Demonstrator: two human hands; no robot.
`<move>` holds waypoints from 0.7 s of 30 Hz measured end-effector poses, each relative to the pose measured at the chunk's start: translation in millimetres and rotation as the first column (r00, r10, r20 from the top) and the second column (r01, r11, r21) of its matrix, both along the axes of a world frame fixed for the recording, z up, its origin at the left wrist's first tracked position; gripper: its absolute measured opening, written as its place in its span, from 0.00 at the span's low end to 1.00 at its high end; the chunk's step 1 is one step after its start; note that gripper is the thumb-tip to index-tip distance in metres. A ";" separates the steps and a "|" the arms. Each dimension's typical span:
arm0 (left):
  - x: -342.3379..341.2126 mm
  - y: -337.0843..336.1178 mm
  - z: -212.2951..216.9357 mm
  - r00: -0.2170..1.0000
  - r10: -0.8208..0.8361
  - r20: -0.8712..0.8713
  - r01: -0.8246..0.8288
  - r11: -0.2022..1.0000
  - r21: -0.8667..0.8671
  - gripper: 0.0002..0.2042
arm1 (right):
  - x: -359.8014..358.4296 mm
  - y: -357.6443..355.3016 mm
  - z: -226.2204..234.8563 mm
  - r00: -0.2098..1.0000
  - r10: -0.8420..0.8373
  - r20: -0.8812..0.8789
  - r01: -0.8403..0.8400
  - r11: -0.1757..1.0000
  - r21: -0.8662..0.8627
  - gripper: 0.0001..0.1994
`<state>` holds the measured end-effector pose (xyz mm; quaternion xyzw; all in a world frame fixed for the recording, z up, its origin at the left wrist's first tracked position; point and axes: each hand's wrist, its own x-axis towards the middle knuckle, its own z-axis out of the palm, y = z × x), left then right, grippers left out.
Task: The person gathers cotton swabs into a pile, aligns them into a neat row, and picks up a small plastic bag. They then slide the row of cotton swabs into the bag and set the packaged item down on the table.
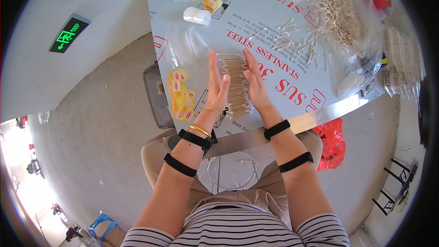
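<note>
A long row of cotton swabs [236,82] lies side by side on the film-covered steel table [283,71]. My left hand [218,87] stands along the row's left side, fingers stretched out and thumb toward the swabs. On the opposite side my right hand [256,82] is also straight-fingered, its thumb by the swab ends. The row sits between both palms, and neither hand wraps round it. Just left of my left hand are yellow printed packets [181,96], with flat clear plastic bags [185,45] beyond them.
Loose swabs [292,43] are scattered before a large clear bag of swabs [340,18]. Packed swab bundles [400,59] stand at the right. White plastic rolls [197,16] and a small yellow box [212,3] lie at the far left. A red plastic bag [332,144] hangs below the table edge.
</note>
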<state>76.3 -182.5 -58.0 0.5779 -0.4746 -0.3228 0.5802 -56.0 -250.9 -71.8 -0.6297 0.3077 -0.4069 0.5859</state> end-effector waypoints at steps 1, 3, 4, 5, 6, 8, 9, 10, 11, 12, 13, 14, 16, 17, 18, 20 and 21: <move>1.7 -0.4 -5.6 1.000 -0.025 0.006 0.025 1.000 0.008 0.44 | 4.2 2.5 0.8 1.000 0.028 -0.006 -0.028 1.000 -0.002 0.28; -1.3 -2.9 -6.3 0.998 -0.058 0.004 0.058 0.998 0.018 0.45 | 4.4 3.3 -2.8 0.999 0.048 -0.019 -0.048 0.999 -0.001 0.28; -2.8 -2.7 -6.4 0.998 -0.057 -0.012 0.057 0.998 0.015 0.45 | 4.6 3.4 -4.5 0.999 0.041 0.013 -0.041 0.999 0.023 0.28; -4.0 -3.5 -3.8 0.998 -0.056 -0.028 0.056 0.998 0.011 0.45 | 4.5 2.9 -6.0 0.998 0.033 0.045 -0.036 0.998 0.046 0.28; -3.6 -4.9 -1.4 0.998 -0.058 -0.030 0.058 0.998 0.013 0.45 | 2.5 -0.8 -7.2 0.999 0.031 0.043 -0.033 0.998 0.048 0.28; 0.6 -7.5 3.6 0.995 -0.016 -0.099 0.014 1.000 -0.026 0.46 | -2.0 -14.4 -7.8 0.999 -0.027 -0.023 0.026 0.998 -0.056 0.30; 4.3 -10.0 6.6 0.995 -0.018 -0.103 0.016 1.000 -0.021 0.46 | -1.4 -20.0 -6.7 0.999 -0.029 -0.027 0.027 0.998 -0.050 0.30; 9.2 -15.4 9.0 0.992 0.007 -0.127 -0.003 1.000 0.030 0.46 | -0.7 -26.9 -5.7 0.998 -0.035 -0.044 0.034 0.999 -0.024 0.30; 16.2 -20.0 10.5 0.990 0.040 -0.139 -0.029 0.996 0.080 0.46 | 5.1 -32.7 -4.5 0.998 -0.034 -0.050 0.035 0.999 0.002 0.30; 19.7 -25.3 3.6 0.989 0.042 -0.139 -0.031 0.996 0.080 0.46 | 10.3 -38.3 -3.1 0.998 -0.033 -0.050 0.033 0.999 0.002 0.30; 22.6 -30.2 -3.0 0.999 0.018 -0.051 -0.016 0.998 0.053 0.45 | 17.7 -42.2 -2.1 0.997 -0.015 -0.074 0.011 0.999 -0.046 0.29; 22.6 -33.1 -5.7 0.999 -0.005 0.035 0.004 1.000 0.030 0.45 | 23.3 -42.4 -0.7 0.995 0.001 -0.102 -0.010 0.996 -0.090 0.28; 19.7 -34.4 -10.1 0.999 -0.025 0.029 0.024 0.999 0.049 0.44 | 35.0 -34.9 2.1 0.996 0.050 -0.068 -0.053 0.997 -0.048 0.27; 16.7 -35.8 -9.8 0.999 -0.049 0.020 0.048 0.997 0.062 0.44 | 35.8 -33.2 1.2 0.995 0.093 -0.034 -0.093 0.996 -0.012 0.27; 14.6 -36.5 -9.0 0.998 -0.052 0.017 0.051 0.997 0.063 0.44 | 34.5 -34.5 -2.0 0.995 0.090 -0.037 -0.090 0.996 -0.011 0.27; 12.9 -36.8 -4.3 0.998 -0.038 -0.052 0.038 0.999 -0.003 0.45 | 33.5 -37.9 -4.6 0.998 0.065 0.017 -0.065 0.998 -0.021 0.27; 14.2 -33.8 -0.2 0.998 -0.038 -0.051 0.038 0.999 0.000 0.45 | 29.0 -37.3 -3.7 0.998 0.065 0.019 -0.064 0.998 -0.018 0.27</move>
